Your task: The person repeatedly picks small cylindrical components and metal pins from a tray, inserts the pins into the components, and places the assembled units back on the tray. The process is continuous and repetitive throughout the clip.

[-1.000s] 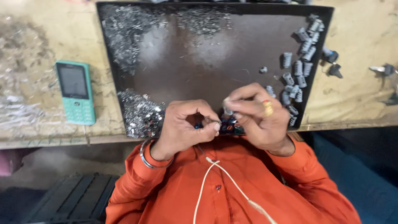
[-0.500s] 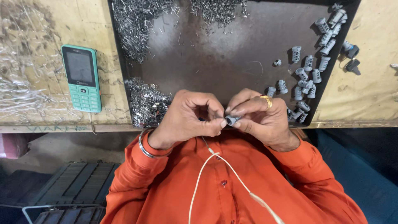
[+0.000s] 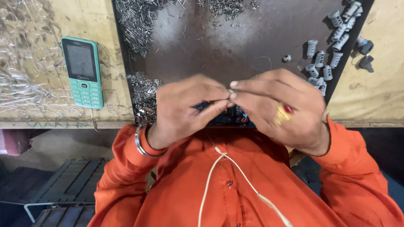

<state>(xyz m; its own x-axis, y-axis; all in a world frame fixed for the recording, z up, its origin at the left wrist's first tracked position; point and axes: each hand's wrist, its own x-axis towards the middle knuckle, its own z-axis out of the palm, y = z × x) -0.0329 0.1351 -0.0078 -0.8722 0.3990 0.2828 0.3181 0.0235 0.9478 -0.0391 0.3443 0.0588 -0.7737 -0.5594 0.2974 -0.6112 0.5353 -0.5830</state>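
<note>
While the left hand (image 3: 185,111) and right hand (image 3: 280,107) are pinching one small metal part (image 3: 231,91) between meeting fingertips (dark tray (image 3: 235,38) just beyond), steadying both wrists is seeming wise.

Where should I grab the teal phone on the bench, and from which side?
Take the teal phone across its two long edges, coming straight down from above. It lies flat, face up and lengthwise on the wooden bench, with bare wood on both sides. Avoid its bottom end: a thin cord seems to leave there, by the bench edge.
</note>
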